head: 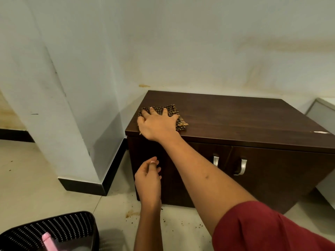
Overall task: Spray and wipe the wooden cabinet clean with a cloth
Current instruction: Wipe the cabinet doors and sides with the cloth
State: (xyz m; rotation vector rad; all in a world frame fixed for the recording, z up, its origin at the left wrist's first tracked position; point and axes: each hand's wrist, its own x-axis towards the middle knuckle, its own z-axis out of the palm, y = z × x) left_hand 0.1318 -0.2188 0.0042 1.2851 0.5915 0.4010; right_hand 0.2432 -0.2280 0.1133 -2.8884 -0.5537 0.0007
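Observation:
A low dark wooden cabinet stands against the white wall, with two doors and metal handles on its front. A brown checked cloth lies folded on the near left corner of its top. My right hand lies flat on the cloth with fingers spread, pressing it onto the wood. My left hand hangs in front of the cabinet's left door, fingers loosely curled and holding nothing. A pink spray bottle top pokes out of a basket at the lower left.
A black perforated basket sits on the tiled floor at lower left. A white pillar with black skirting juts out left of the cabinet. A white unit stands at the right. Brown stains and crumbs mark the floor.

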